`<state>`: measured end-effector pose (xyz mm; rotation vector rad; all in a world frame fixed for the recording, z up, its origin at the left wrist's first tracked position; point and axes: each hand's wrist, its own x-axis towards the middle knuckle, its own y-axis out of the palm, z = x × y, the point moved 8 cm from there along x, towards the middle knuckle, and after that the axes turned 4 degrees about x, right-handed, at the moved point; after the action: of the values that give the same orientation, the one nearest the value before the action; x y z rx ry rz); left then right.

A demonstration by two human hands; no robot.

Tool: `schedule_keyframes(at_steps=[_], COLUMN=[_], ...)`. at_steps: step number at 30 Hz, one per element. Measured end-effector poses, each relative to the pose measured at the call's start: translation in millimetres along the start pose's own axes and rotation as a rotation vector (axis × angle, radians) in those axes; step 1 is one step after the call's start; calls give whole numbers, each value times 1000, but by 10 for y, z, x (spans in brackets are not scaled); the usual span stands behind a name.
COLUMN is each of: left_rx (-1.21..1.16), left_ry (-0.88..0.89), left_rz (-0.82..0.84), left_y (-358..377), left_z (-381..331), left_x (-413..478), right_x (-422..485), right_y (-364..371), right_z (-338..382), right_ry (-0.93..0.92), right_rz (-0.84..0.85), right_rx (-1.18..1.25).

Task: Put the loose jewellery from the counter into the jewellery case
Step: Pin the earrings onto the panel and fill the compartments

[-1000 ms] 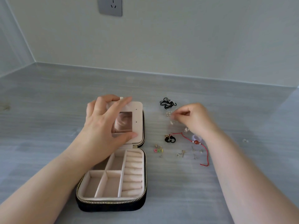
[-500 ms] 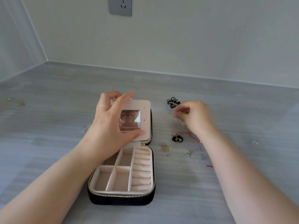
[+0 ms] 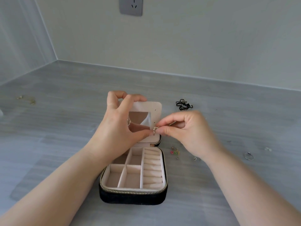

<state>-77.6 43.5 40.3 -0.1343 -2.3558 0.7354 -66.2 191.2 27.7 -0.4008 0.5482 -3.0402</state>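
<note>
Left hand [image 3: 117,126] grips the lid [image 3: 154,106] of the open jewellery case [image 3: 133,195], holding it upright. Right hand [image 3: 187,132] pinches a small sparkly earring [image 3: 155,128] at the lid's right side. Case sits mid-counter [image 3: 57,128].

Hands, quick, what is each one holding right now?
Left hand: closed, grips the open lid of the jewellery case.
Right hand: closed, pinches a small sparkly jewellery piece by the lid.

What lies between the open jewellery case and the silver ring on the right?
In the head view: small coloured earrings, then a tiny silver piece; the right forearm crosses over that stretch.
</note>
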Motion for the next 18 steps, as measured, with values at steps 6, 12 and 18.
schedule_keyframes(at_steps=[6, 12, 18], left_rx=[-3, -41, -18], left_ry=[0, -18, 42], left_rz=[22, 35, 11], left_y=[11, 10, -9], left_z=[-9, 11, -85], left_x=[-3, -7, -1], right_x=[2, -9, 11], right_y=[11, -2, -72], right_z=[-17, 22, -51], right_ry=[42, 17, 65], right_rz=[-12, -27, -144], right_rx=[76, 101, 92])
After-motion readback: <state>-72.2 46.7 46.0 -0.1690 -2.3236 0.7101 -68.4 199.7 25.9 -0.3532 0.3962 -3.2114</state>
